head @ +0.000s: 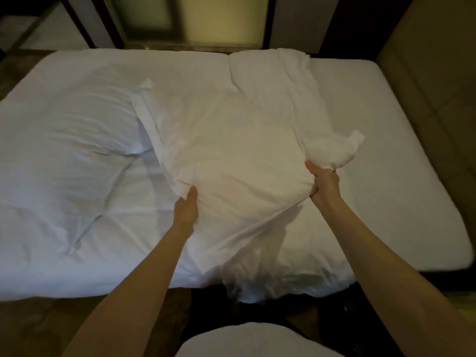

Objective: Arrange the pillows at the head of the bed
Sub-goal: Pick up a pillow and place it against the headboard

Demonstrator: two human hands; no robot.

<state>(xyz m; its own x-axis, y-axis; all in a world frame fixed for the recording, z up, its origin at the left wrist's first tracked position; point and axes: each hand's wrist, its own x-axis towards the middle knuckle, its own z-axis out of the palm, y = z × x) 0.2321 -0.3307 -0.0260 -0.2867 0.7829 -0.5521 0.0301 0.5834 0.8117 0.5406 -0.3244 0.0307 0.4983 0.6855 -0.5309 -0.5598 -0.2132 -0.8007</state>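
Bed seen from its side, white sheet. Far left: rumpled white bedding, maybe a second pillow, unclear. Centre: pillow held over the mattress, loose case hanging off the near edge. Left hand is closed on its lower left corner, fingers tucked under. Right hand clamps bunched case fabric at the right corner. Far right: tan padded headboard. Judged early: the pillow is mid-bed, not yet at the head; placing and squaring it remains. No brands, labels or writing readable.
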